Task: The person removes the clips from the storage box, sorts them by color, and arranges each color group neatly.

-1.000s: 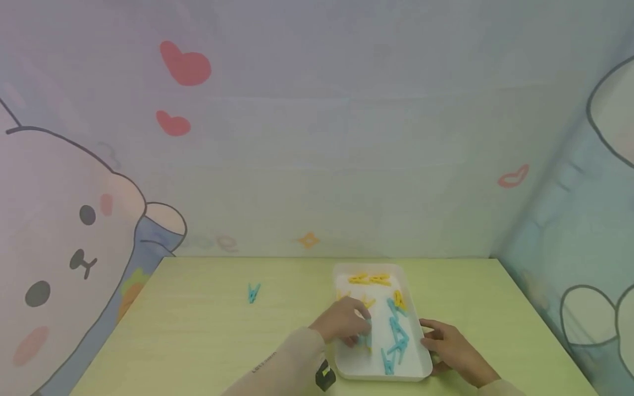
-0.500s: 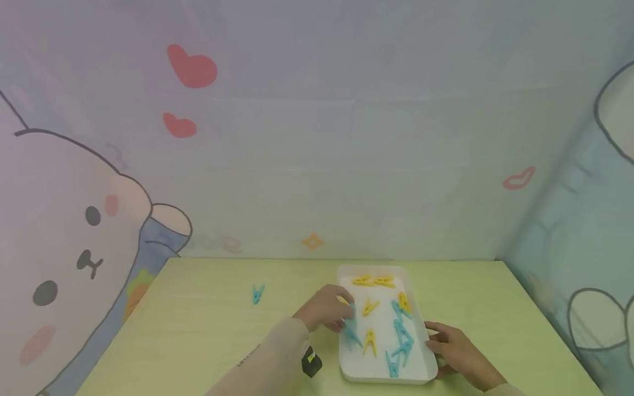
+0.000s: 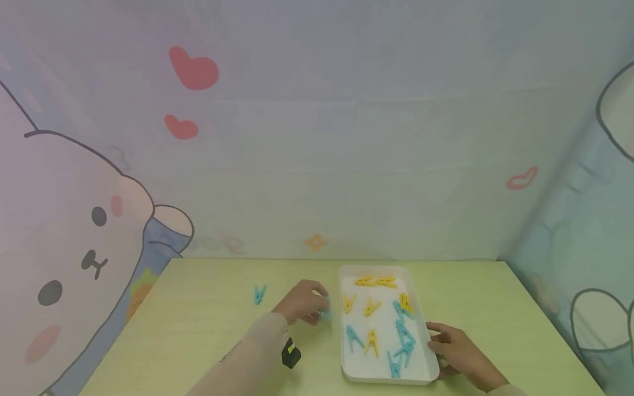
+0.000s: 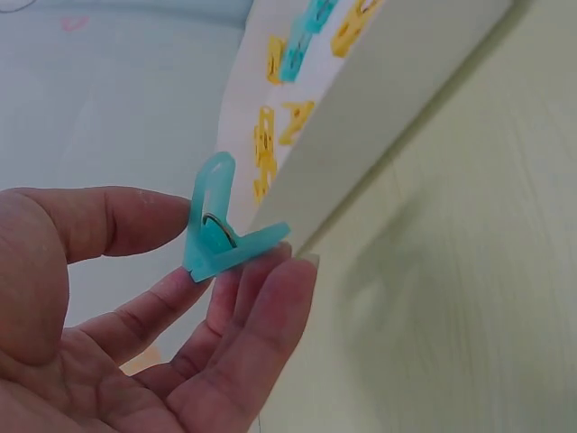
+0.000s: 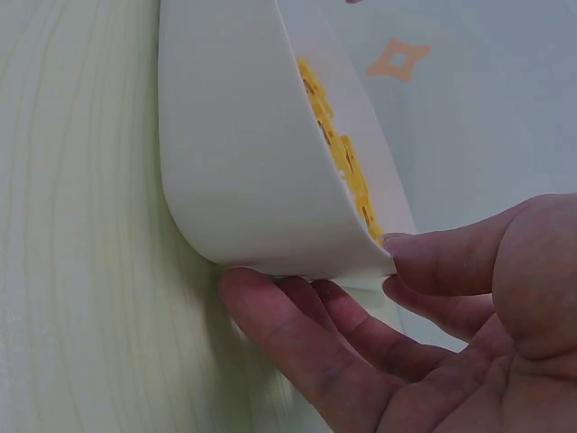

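Tray (image 3: 364, 372) on surface (image 3: 470, 294), clips (image 3: 404, 333) inside. Loose clip (image 3: 259, 295) left; left hand (image 3: 303, 302) between; right hand (image 3: 458, 349) at tray's right.

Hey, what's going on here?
A person's left hand is pinching a turquoise peg just outside the left side of a white tray. Their right hand touches the tray's right side. In the tray lie several yellow pegs and other turquoise pegs. A lone turquoise peg lies on the table, farther left.
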### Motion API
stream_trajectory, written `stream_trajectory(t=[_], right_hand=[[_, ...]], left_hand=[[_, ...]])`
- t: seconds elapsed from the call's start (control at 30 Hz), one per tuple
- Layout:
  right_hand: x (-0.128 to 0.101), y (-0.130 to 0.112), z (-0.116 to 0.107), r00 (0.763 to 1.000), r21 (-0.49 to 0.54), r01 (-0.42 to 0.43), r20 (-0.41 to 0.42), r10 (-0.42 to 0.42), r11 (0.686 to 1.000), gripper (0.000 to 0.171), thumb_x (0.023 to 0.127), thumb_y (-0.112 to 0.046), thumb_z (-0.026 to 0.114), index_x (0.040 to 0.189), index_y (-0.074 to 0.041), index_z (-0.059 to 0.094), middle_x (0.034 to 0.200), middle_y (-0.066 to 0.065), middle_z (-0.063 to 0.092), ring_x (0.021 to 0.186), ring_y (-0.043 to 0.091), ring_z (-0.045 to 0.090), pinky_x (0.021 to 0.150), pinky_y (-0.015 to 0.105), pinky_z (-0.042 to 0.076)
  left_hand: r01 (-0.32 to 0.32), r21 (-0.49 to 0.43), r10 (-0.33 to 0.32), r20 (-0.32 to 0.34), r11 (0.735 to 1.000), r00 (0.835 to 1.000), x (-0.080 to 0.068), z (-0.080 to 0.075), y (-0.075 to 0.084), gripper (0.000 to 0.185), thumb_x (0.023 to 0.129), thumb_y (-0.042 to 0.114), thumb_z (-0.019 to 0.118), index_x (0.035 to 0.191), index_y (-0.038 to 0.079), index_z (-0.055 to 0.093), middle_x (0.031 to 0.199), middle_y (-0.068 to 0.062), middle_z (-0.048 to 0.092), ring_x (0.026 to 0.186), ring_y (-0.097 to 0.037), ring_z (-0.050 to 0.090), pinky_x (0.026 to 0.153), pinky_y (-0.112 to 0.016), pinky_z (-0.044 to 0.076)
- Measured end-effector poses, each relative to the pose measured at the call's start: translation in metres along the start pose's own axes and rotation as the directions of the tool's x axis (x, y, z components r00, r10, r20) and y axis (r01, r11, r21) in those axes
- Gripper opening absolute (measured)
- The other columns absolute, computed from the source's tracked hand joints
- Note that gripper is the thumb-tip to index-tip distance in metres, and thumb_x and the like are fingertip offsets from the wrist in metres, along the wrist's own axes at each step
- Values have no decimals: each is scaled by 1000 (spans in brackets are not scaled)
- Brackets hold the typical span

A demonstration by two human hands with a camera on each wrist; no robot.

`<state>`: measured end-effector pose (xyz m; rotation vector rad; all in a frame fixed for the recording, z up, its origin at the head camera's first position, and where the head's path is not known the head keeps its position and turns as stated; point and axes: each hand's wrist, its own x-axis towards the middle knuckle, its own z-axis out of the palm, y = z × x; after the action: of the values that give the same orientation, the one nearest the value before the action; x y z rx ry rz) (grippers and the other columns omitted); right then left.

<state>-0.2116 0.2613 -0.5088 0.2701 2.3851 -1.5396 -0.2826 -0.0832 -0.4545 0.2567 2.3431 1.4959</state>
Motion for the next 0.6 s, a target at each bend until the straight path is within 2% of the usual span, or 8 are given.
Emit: stream_trajectory(t=[0.33,0.6], right_hand=[[-1,1,1,1000,33,-8,8,8,999,50,98,-2,56,144,8,40,111,21,59,96,32,65,66,45,59],[-2,0,0,1000,22,-3,0,3,1000,50,98,-2,56,144,8,40,112,21,59,97,33,65,66,44,58]], left_hand=[[57,74,-51,-74,996,996,10,-25,-18,33,85,7,63,116,-4,62,95,-12,64,78,-35,68,64,-41,59],[114,115,-95,-155,987,983,21,-45,-33,33,85,9,64,115,-4,63,102,-14,64,77,-32,67,62,-40,59]])
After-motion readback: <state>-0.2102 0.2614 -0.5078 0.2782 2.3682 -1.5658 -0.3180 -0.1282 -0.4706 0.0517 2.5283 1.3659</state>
